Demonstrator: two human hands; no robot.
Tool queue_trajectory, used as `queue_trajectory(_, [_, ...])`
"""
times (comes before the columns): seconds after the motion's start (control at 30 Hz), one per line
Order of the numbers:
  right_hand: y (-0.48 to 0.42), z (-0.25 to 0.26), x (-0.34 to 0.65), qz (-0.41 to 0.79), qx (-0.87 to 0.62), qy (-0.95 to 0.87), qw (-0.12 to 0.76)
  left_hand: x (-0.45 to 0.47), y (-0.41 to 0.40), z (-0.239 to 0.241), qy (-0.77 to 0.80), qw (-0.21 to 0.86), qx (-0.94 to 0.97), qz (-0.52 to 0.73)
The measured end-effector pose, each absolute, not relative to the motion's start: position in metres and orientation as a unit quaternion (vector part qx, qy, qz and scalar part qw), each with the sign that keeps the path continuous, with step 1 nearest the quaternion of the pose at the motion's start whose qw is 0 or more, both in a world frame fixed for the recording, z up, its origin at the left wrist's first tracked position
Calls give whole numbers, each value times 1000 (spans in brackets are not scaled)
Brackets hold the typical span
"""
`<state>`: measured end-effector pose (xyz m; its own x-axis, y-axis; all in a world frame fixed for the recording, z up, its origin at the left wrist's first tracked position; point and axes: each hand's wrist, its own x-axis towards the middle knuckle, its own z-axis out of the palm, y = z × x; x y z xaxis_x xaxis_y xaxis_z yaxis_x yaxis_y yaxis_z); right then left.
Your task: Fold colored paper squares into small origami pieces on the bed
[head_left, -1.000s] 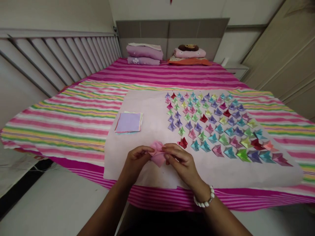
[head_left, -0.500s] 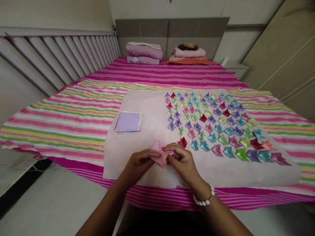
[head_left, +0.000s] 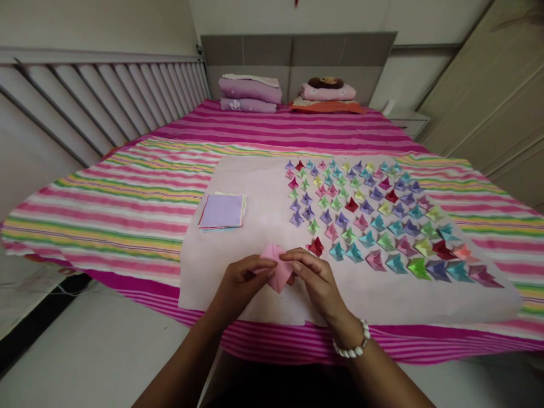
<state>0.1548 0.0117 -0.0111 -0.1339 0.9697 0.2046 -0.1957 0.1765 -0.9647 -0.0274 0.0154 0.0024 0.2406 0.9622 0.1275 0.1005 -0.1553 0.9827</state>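
With fingers of left hand (head_left: 238,280) and right hand (head_left: 317,279) closed on its sides, pinching a pink origami diamond (head_left: 278,282) over the pale base sheet (head_left: 261,175), probably to keep folds from springing apart. With stacked square papers (head_left: 221,211) beyond and left of the fingertips, likely kept separate for easy reach; with rows of origami pieces (head_left: 377,194) beyond and right of them, seemingly spaced to avoid crushing. Since half a second ago, straightened from a lopsided tilt to near upright, with centre crease down between opposing fingertips
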Motion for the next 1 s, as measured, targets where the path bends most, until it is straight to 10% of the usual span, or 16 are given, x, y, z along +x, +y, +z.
queue_trajectory(1.0, [10, 0, 149, 370, -425, -622, 543, -26, 16, 7, 460, 324, 676, 476])
